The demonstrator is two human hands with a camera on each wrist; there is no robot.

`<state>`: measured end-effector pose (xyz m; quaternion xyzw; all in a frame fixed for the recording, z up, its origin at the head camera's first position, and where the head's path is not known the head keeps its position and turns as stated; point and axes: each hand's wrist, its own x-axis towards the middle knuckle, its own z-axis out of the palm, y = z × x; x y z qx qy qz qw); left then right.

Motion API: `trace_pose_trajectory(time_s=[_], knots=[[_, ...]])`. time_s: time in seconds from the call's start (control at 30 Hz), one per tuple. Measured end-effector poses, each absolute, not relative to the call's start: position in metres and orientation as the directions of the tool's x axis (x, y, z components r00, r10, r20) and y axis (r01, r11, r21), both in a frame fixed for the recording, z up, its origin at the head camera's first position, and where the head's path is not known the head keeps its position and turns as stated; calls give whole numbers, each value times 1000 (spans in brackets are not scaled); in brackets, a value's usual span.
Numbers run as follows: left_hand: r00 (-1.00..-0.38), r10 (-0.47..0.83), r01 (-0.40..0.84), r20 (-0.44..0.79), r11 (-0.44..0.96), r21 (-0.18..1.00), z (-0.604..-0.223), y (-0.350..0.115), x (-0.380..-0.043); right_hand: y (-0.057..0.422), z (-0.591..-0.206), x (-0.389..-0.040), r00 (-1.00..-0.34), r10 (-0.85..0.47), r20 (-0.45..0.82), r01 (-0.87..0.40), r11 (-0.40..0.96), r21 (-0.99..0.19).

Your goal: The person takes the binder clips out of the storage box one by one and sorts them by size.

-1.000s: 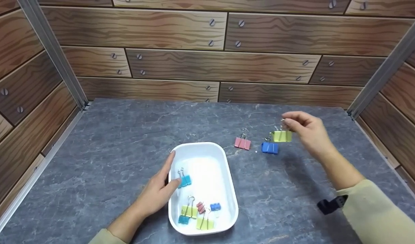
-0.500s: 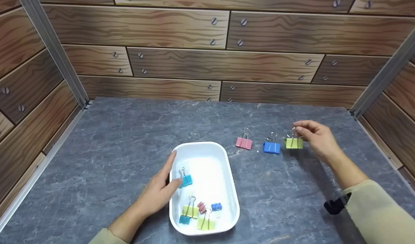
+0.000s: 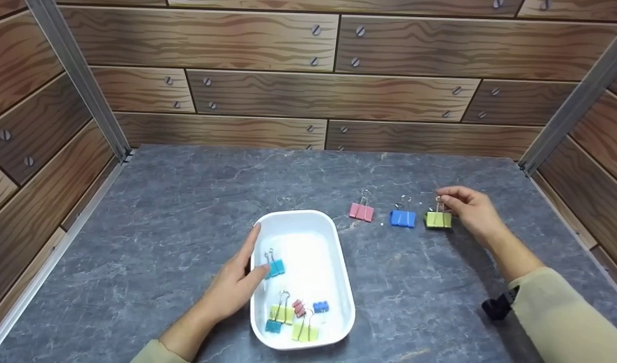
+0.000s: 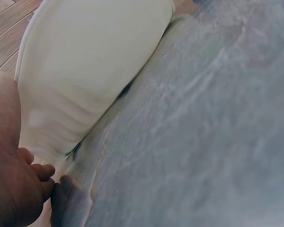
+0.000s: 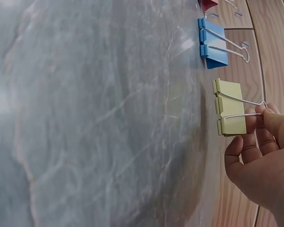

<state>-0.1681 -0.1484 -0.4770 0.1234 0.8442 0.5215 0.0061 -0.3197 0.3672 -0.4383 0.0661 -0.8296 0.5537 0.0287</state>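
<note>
My right hand [image 3: 470, 209] pinches the wire handle of a yellow-green binder clip [image 3: 438, 220] between thumb and fingertips. The clip stands upright at the tabletop, its spine down, as the right wrist view also shows with the clip [image 5: 232, 109] beside my curled fingers. Left of it stand a blue binder clip [image 3: 403, 219] and a pink binder clip [image 3: 362, 212], in a loose row. My left hand [image 3: 233, 285] grips the left rim of a white plastic tray [image 3: 345, 282], thumb over the inside. In the left wrist view the tray's outer wall [image 4: 90, 71] fills the upper left.
Inside the tray lie a teal clip [image 3: 275, 268], two yellow-green clips, and small red, blue [image 3: 320, 306] and teal ones. The dark marbled tabletop [image 3: 187, 201] ends at wood-patterned walls [image 3: 268, 93] with grey metal corner posts.
My right hand has moved right and down with the yellow-green clip, from behind the blue clip to a spot at its right, lowering it to the tabletop. My left hand keeps its grip.
</note>
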Motion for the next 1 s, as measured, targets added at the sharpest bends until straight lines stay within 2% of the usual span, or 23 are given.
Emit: trace_pose_trajectory(time_s=[0.4,0.8,1.0], knots=[[-971,210,202,118,437,876,-476,-148,-167,370,-442,-317,-992,-69,106,-124,366,-922],[-974,203,184,103,435,881,-478,-148,-169,377,-444,-319,-997,-70,33,-52,282,-958],[-973,204,190,109,434,880,-478,-149,-169,378,-439,-315,-996,-61,68,-84,327,-941]])
